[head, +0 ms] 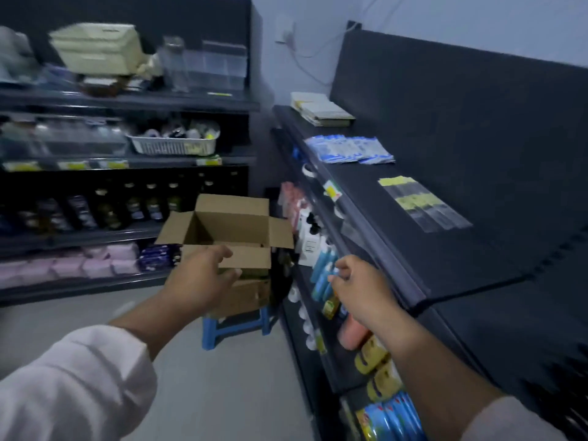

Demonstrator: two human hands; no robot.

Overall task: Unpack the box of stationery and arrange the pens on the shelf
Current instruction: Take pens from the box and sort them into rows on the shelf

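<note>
White sleeves (70,386) filling the bottom corners, bare forearms stretched forward and up the frame. Left hand (203,276) at centre, palm down, fingers apart and loosely bent, holding nothing, overlapping the near flap of the cardboard box (229,229); contact not clear through the blur. Right hand (361,286) right of centre, back up, fingers curled under beside the front edge of the dark shelf (413,249); impossible to tell whether anything sits in the grip. Box standing just above centre on a blue stool (237,326), all four flaps open, only brown inner walls in view. On the shelf top at right, from far to near: a stack of pale booklets (321,109), blue-and-white packets (350,149), clear packets (424,203) with yellow labels, print too blurred to read. Yellow price tags (74,165) along the rack at left, likewise unreadable. White basket (173,144) of small mixed items at middle left, dark bottles (133,205) a tier below, pink packs (79,261) beneath those.
</note>
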